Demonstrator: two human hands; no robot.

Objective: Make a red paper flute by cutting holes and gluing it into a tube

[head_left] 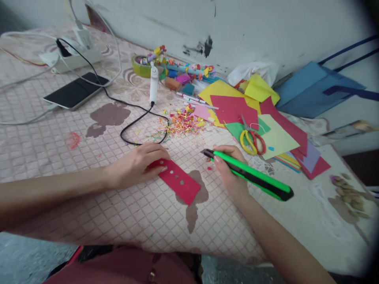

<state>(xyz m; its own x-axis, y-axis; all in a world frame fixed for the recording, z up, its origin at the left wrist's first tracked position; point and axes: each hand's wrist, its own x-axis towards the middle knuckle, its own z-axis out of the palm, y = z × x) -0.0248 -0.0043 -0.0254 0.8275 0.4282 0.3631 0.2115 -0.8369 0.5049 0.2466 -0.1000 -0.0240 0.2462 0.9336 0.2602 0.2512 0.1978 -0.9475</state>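
Near the front of the checked desk (118, 221), the grip of the left hand (139, 163) clasps one red card (177, 184) showing four holes, that of the right hand (232, 173) one green cutter (254, 174). Beyond are one pair of scissors (252, 134), paper scraps (186, 123) and one corded white tool (153, 85), then one tape roll (140, 69) before a scuffed wall (251, 23).
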